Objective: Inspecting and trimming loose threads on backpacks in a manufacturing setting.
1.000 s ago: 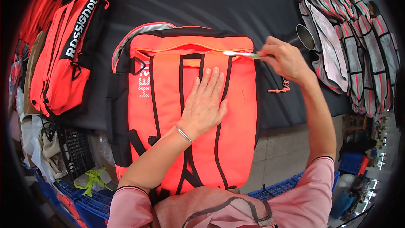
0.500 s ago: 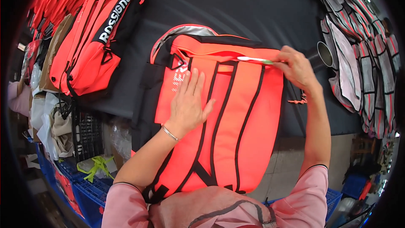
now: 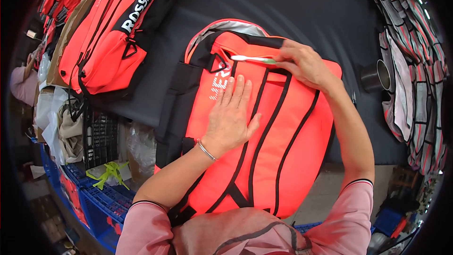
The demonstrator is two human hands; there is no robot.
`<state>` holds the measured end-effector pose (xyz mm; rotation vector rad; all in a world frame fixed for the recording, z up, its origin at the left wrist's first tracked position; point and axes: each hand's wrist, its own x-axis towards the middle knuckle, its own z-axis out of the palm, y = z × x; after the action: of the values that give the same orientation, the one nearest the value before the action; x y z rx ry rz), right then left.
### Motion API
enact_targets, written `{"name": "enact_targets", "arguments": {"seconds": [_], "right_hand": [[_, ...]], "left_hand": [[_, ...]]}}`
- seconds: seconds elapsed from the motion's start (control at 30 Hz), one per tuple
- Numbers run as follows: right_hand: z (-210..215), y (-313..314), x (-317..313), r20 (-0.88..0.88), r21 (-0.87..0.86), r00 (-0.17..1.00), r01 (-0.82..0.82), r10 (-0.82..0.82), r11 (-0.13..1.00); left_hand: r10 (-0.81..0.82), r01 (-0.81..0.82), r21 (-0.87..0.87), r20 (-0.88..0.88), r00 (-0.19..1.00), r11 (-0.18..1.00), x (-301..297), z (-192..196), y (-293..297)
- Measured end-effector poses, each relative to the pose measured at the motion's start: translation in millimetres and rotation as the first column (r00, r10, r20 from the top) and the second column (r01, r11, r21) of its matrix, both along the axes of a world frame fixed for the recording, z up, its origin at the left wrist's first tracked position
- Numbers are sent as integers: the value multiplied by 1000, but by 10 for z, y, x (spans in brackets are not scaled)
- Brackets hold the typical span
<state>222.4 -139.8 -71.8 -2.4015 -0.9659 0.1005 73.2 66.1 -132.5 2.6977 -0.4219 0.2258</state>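
A bright orange-red backpack (image 3: pixel 302 160) with black trim lies before me, its shoulder straps facing up. Its far-left top flap gapes, showing a silvery lining (image 3: pixel 231 27). My left hand (image 3: pixel 231 115) rests flat on the panel beside a white printed mark, fingers stretched, holding nothing. Near the bag's top edge, my right hand (image 3: pixel 302 63) is closed around a slim white and green toothbrush (image 3: pixel 252 59). The toothbrush points left over the top of the straps, its tip close to a black buckle ring (image 3: pixel 218 64). Bristles are not clear to see.
Another orange-red and black bag (image 3: pixel 104 42) lies at the left on the black-covered table (image 3: pixel 283 0). A dark metal cup (image 3: pixel 376 76) stands on the right, near grey strap pieces (image 3: pixel 420 89). Blue crates (image 3: pixel 101 203) and a black basket (image 3: pixel 101 137) sit lower left.
My right hand has moved left along the bag's top edge with the toothbrush. My left hand stays flat on the panel. The whole view has shifted slightly.
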Motion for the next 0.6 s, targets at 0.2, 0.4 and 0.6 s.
{"name": "enact_targets", "arguments": {"seconds": [0.2,0.4,0.6], "right_hand": [[45,-15,40,33,-116,999,-6,10,993],[165,-192,-1,-66,-183,996,49,-61,982],[78,-135,74,36,-138,999,-31,36,990]], "left_hand": [[9,-10,-55,-15,1000,998,-2,-20,33],[9,-8,-42,15,1000,999,-22,30,20],[26,-26,-83,-5,1000,996,-7,-34,18]]}}
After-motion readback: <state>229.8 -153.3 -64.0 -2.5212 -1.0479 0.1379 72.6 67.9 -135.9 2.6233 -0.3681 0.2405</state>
